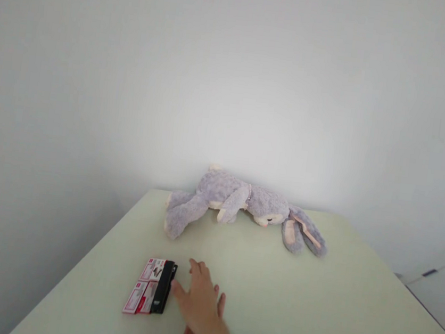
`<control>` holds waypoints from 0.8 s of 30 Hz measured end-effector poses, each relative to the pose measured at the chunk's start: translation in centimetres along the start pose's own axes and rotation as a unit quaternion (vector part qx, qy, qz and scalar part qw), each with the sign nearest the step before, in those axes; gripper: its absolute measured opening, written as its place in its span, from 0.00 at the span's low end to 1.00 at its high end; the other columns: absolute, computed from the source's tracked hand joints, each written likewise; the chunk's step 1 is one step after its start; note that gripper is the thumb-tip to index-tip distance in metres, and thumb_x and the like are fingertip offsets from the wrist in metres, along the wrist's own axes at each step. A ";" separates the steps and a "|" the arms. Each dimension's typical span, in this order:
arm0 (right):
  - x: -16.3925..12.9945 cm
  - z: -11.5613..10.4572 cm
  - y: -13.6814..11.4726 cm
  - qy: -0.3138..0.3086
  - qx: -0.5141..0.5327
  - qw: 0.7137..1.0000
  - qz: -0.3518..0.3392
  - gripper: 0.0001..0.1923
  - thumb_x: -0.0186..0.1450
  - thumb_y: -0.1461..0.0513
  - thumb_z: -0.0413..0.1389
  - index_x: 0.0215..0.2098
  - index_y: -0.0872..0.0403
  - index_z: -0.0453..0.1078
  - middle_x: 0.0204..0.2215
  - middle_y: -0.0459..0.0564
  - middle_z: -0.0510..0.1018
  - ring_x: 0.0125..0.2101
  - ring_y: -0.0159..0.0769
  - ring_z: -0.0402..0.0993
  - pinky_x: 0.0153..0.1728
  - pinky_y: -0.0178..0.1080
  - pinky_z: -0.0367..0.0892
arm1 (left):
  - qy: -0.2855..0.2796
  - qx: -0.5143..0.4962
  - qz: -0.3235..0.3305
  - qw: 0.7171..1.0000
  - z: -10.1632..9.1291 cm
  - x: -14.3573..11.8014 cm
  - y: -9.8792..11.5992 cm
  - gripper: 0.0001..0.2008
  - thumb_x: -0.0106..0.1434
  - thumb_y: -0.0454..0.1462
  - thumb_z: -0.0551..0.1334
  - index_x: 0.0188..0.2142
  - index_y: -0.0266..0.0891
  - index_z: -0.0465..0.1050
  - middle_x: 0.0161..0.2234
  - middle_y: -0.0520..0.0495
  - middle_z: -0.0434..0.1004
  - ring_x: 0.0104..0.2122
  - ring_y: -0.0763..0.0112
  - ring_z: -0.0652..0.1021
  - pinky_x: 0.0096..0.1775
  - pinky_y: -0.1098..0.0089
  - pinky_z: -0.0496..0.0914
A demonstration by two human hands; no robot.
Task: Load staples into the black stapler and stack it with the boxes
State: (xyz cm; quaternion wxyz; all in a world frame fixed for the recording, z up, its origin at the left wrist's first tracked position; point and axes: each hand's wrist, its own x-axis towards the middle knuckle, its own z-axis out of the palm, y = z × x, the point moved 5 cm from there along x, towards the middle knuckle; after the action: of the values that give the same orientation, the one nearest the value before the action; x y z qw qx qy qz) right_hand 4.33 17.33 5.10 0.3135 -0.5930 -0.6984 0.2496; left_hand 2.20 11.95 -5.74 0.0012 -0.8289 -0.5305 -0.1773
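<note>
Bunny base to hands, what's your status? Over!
One hand open, flat on the table, fingertips beside the red-and-black packaged item; left or right unclear. A second hand barely shows beneath. Plush bunny lies beyond, apart.

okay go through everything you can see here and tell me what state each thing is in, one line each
stuffed rabbit: lying on its side at the table's far edge, ears trailing right.
packaged item: lying flat, packaging closed.
hand: open, fingers spread, beside the packaged item; which hand, unclear.
table: bearing these things.
</note>
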 end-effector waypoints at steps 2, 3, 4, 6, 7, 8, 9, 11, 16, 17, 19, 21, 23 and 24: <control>1.6 3.0 -2.8 -0.027 0.001 1.000 -0.002 0.36 0.62 0.52 0.60 0.65 0.56 0.62 0.57 0.61 0.72 0.56 0.56 0.69 0.55 0.54 0.67 | -0.005 0.008 0.013 1.000 0.9 -0.9 -0.1 0.34 0.65 0.44 0.57 0.70 0.57 0.55 0.67 0.54 0.66 0.69 0.49 0.59 0.66 0.44 0.56; 2.3 4.0 -3.6 -0.030 0.000 1.000 -0.002 0.35 0.61 0.53 0.61 0.64 0.57 0.63 0.56 0.61 0.72 0.55 0.55 0.70 0.55 0.53 0.67 | -0.006 0.012 0.020 1.000 1.1 -1.4 -0.1 0.33 0.65 0.43 0.57 0.70 0.57 0.56 0.66 0.54 0.68 0.69 0.49 0.60 0.66 0.45 0.56; 2.8 4.6 -4.1 -0.035 -0.003 0.999 -0.003 0.34 0.61 0.54 0.61 0.62 0.57 0.64 0.55 0.61 0.73 0.54 0.55 0.70 0.54 0.53 0.67 | -0.005 0.015 0.023 1.000 1.2 -2.0 0.0 0.33 0.65 0.42 0.56 0.69 0.57 0.56 0.64 0.54 0.70 0.68 0.49 0.61 0.66 0.45 0.56; 3.5 4.6 -4.1 -0.039 -0.008 0.999 -0.008 0.29 0.60 0.60 0.60 0.59 0.57 0.67 0.54 0.60 0.74 0.53 0.53 0.71 0.54 0.52 0.67 | -0.002 0.020 0.017 1.000 1.0 -3.2 0.1 0.31 0.66 0.39 0.55 0.68 0.58 0.59 0.62 0.54 0.74 0.65 0.51 0.66 0.65 0.47 0.58; 3.7 4.0 -3.6 -0.041 -0.011 0.999 -0.014 0.29 0.59 0.62 0.59 0.59 0.58 0.67 0.54 0.60 0.74 0.54 0.53 0.70 0.55 0.51 0.67 | 0.002 0.021 0.009 1.000 0.7 -3.8 0.2 0.30 0.66 0.37 0.55 0.67 0.58 0.61 0.60 0.53 0.75 0.63 0.52 0.69 0.63 0.48 0.61; 3.7 3.0 -2.9 -0.043 -0.015 0.999 -0.021 0.30 0.58 0.65 0.58 0.60 0.58 0.67 0.54 0.61 0.73 0.55 0.52 0.70 0.56 0.50 0.66 | 0.005 0.022 -0.001 1.000 0.4 -4.2 0.2 0.29 0.65 0.36 0.55 0.65 0.58 0.65 0.58 0.52 0.77 0.60 0.52 0.72 0.61 0.50 0.64; 3.6 1.7 -1.9 -0.047 -0.018 0.998 -0.031 0.32 0.57 0.67 0.57 0.61 0.59 0.66 0.55 0.61 0.73 0.56 0.52 0.69 0.57 0.50 0.65 | 0.009 0.021 -0.011 1.000 0.1 -4.5 0.2 0.27 0.65 0.36 0.55 0.62 0.58 0.68 0.55 0.52 0.79 0.56 0.54 0.74 0.58 0.51 0.67; 3.1 -1.3 0.3 -0.061 -0.022 0.996 -0.057 0.32 0.56 0.69 0.56 0.59 0.56 0.69 0.54 0.57 0.76 0.56 0.49 0.69 0.58 0.47 0.63 | 0.012 0.005 -0.030 0.999 -0.8 -4.4 0.2 0.22 0.65 0.36 0.56 0.56 0.57 0.74 0.51 0.50 0.81 0.50 0.57 0.78 0.52 0.56 0.72; 0.8 -8.5 5.1 -0.086 -0.017 0.992 -0.088 0.28 0.54 0.72 0.52 0.50 0.48 0.77 0.45 0.48 0.81 0.50 0.42 0.74 0.55 0.41 0.65 | 0.046 -0.040 -0.065 0.996 -3.4 -1.2 0.4 0.20 0.68 0.40 0.56 0.57 0.50 0.74 0.56 0.46 0.78 0.52 0.56 0.77 0.49 0.57 0.75; 0.3 -9.4 5.5 -0.085 -0.014 0.992 -0.088 0.29 0.54 0.72 0.52 0.50 0.48 0.77 0.45 0.48 0.81 0.49 0.41 0.74 0.54 0.40 0.65 | 0.058 -0.034 -0.064 0.996 -3.7 -0.6 0.5 0.22 0.68 0.41 0.56 0.61 0.50 0.70 0.60 0.46 0.74 0.56 0.55 0.74 0.52 0.56 0.73; -0.6 -10.1 5.9 -0.079 -0.006 0.993 -0.085 0.29 0.54 0.72 0.50 0.50 0.48 0.76 0.45 0.47 0.81 0.49 0.39 0.75 0.55 0.40 0.65 | 0.071 -0.015 -0.052 0.996 -3.5 0.3 0.9 0.26 0.69 0.43 0.56 0.66 0.51 0.64 0.67 0.47 0.66 0.62 0.53 0.69 0.57 0.53 0.70; -1.3 -9.9 5.7 -0.057 0.004 0.995 -0.076 0.26 0.56 0.71 0.52 0.51 0.48 0.74 0.46 0.48 0.81 0.49 0.40 0.74 0.62 0.45 0.60 | 0.068 0.001 -0.039 0.997 -2.4 0.5 0.9 0.28 0.68 0.45 0.57 0.67 0.50 0.62 0.68 0.47 0.64 0.64 0.51 0.67 0.59 0.50 0.66; -1.6 -9.1 5.3 -0.003 0.016 0.999 -0.051 0.20 0.58 0.67 0.56 0.49 0.49 0.74 0.45 0.48 0.81 0.50 0.43 0.74 0.67 0.53 0.50 | 0.056 0.010 -0.030 0.998 -1.1 0.3 0.7 0.31 0.67 0.47 0.59 0.68 0.48 0.62 0.67 0.44 0.65 0.64 0.47 0.66 0.61 0.46 0.63; -1.7 -8.7 5.1 0.033 0.028 0.998 -0.033 0.17 0.58 0.65 0.59 0.46 0.49 0.75 0.43 0.48 0.81 0.49 0.44 0.75 0.68 0.56 0.45 | 0.047 0.011 -0.025 0.999 -0.5 0.1 0.6 0.32 0.65 0.48 0.60 0.68 0.48 0.62 0.67 0.43 0.65 0.64 0.46 0.66 0.62 0.44 0.60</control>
State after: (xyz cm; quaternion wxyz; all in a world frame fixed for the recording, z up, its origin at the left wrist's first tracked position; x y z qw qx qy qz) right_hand 14.33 16.36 7.08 0.3612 -0.5684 -0.6998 0.2383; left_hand 2.60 11.67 -5.09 0.0308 -0.8062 -0.5523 -0.2097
